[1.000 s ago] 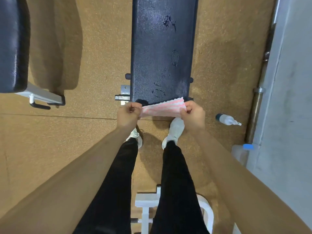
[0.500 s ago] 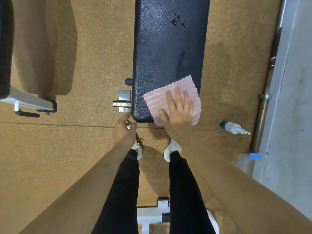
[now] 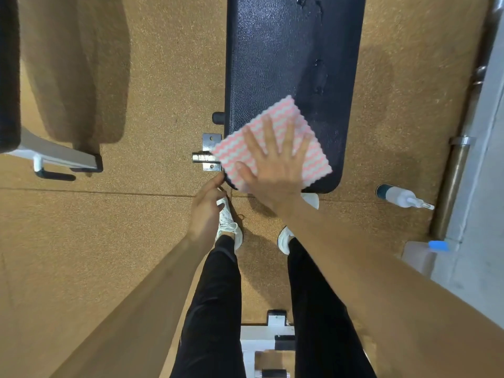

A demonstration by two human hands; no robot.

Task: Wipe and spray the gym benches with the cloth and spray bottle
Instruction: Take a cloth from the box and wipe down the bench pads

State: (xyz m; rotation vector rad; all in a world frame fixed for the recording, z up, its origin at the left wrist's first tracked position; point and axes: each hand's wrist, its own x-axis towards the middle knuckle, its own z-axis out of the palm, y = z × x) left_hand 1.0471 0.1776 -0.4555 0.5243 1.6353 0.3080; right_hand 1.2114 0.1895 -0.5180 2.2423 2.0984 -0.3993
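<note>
Two hands at the near end of the surface (image 3: pixel 286 55), one of them flat on the cloth (image 3: pixel 281 111).
We see the right hand (image 3: pixel 275 165) reaching forward on a straight arm, palm down and fingers spread wide, pressing the pink-and-white cloth onto the dark padding near its left corner; one corner of the cloth hangs past the left edge. The left hand (image 3: pixel 206 211) sits lower, just beside that corner, fingers loosely curled and holding nothing; we cannot tell whether its fingertip touches the padding. Wet marks (image 3: pixel 319 75) show further up the surface. The spray bottle (image 3: pixel 401 197) lies on its side on the floor (image 3: pixel 136 227), to the right and well apart from both hands.
</note>
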